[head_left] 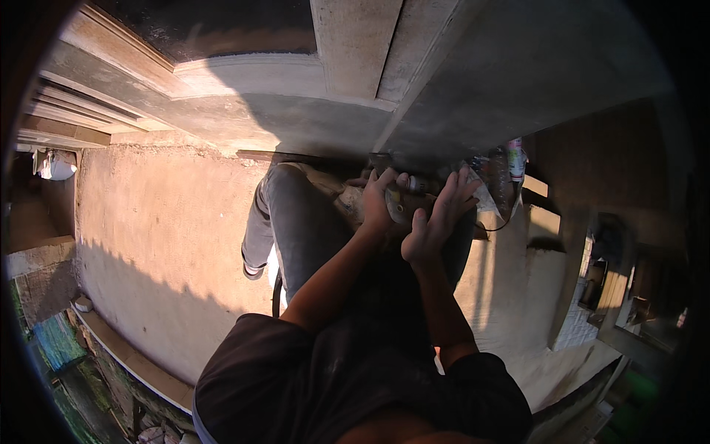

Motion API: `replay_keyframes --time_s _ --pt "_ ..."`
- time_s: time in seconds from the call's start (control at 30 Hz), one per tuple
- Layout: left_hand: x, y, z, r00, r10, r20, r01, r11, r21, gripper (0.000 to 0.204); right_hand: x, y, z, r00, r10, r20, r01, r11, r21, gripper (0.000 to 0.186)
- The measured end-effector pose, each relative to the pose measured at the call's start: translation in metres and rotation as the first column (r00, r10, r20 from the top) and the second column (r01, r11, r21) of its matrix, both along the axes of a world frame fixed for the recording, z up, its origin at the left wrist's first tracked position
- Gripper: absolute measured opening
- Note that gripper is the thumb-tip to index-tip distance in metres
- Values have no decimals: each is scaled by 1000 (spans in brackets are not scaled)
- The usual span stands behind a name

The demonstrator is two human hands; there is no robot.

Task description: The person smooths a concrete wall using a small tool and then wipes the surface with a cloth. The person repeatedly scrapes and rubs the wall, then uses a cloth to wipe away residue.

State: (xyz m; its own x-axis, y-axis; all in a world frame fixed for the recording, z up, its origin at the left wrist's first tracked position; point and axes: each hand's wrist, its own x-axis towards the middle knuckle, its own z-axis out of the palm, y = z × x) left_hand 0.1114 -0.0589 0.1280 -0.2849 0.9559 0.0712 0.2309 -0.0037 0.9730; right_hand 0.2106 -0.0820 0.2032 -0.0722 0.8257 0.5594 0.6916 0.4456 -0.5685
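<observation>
My left hand (378, 200) reaches forward between my knees, its fingers apart and nothing seen in them. Beside it, my right hand (436, 222) is raised with the fingers stretched out and the thumb apart, also holding nothing visible. Just past the hands lies a shadowed clutter. In it I make out a small white cylindrical thing (418, 184), perhaps a bottle or a bulb, and a pale rounded piece (400, 210) with a yellowish spot between the hands. A tan, crumpled item (349, 200) sits left of my left hand. Shade hides the kinds of most of these.
My bent left leg (303, 222) stands left of the hands. A wall with wooden frames (355, 48) rises ahead. To the right are a clear plastic bag (484, 194), a white-and-red spray can or bottle (515, 157) and a dark cord (500, 227). Sunlit concrete floor (163, 222) spreads left.
</observation>
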Motion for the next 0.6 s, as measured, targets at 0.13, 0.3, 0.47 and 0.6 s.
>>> replay_keyframes --time_s 0.13,0.3,0.47,0.6 --pt "-2 4 -4 1000 0 6 0 1000 -17 12 0 -4 -3 1000 17 20 -17 1000 6 74" --pt "0 1 5 1000 5 -1 -5 1000 13 19 -11 0 -2 986 65 152 -66 998 3 76" --pt "-4 3 10 999 -35 -5 35 999 20 20 -17 4 7 987 73 146 -75 997 9 77" --pt "-9 9 13 996 -75 -50 75 997 -5 19 -23 15 16 982 57 179 -79 989 121 79"
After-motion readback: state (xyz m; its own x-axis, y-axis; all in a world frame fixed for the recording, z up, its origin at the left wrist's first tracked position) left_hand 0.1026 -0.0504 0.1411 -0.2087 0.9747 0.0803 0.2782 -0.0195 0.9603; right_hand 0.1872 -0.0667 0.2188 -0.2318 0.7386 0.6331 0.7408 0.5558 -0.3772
